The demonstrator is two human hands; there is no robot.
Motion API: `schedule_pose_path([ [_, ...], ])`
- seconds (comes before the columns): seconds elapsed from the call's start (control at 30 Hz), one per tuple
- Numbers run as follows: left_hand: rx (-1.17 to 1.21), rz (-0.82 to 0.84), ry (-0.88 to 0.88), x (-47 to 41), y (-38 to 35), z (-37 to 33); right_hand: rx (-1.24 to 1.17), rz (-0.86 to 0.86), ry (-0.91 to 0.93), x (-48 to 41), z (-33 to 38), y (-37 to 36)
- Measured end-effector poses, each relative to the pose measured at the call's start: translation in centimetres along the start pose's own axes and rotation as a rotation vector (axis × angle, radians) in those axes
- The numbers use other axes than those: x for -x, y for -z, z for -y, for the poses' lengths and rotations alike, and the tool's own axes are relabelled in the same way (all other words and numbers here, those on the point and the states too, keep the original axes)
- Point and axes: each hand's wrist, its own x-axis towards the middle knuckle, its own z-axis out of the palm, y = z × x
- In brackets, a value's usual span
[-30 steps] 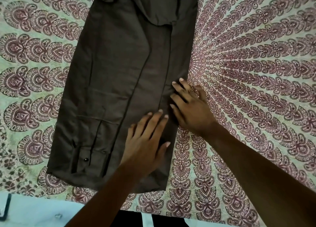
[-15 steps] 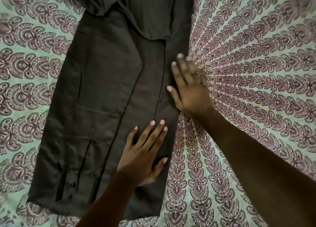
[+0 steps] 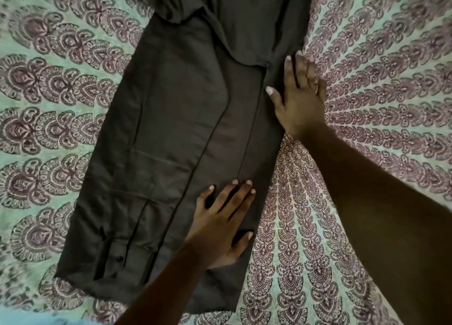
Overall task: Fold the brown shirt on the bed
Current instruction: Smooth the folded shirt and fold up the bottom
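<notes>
From the head view, the dark brown cotton shirt (image 3: 171, 141) lies flat on the bed's mint-green bedspread printed with maroon scalloped motifs (image 3: 379, 104). It is already narrowed into a long strip. Its long axis runs from the near hem at lower left away to the collar end at the top, leaning slightly to the right. A sleeve with a small dark cuff button (image 3: 119, 258) lies along its left side.

The left hand (image 3: 220, 224) rests palm down on the near right part of the strip, fingers straight and a little spread, pointing away and gripping nothing. The right hand (image 3: 298, 99) is farther up and somewhat blurred. It lies flat across the shirt's right edge, fingers extended, partly on cloth and partly on the bedspread.

The remaining fold is probably crosswise. The near hem lies just behind the left wrist, towards the person, so that hand is nearer to it, while the right hand is nearer the middle.
</notes>
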Motion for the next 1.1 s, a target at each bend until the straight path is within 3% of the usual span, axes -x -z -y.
schedule_pose_path([
  [0.17, 0.004, -0.184, -0.005, -7.5, 4.1, 1.3, 0.006, 0.058, 0.117, 2.7, -0.2, -0.3],
  [0.37, -0.073, -0.095, 0.019, -17.2, 5.9, 5.5, 0.029, 0.096, 0.127, -0.7, -3.0, 0.4],
  [0.8, -0.102, -0.062, 0.014, -17.7, 5.3, 6.2, -0.02, 0.157, -0.081, -10.5, -4.3, 3.0],
  [0.9, -0.079, -0.065, 0.019, -17.8, 5.4, 6.2, -0.067, -0.032, -0.112, -12.7, -3.4, 4.7],
  [1.0, -0.061, -0.093, 0.035, -17.8, 5.2, 6.2, -0.117, -0.246, 0.041, -15.5, -1.8, 6.7],
  [1.1, -0.041, -0.135, 0.033, -17.9, 5.1, 6.3, -0.061, -0.129, 0.243, -19.3, -1.0, 8.6],
])
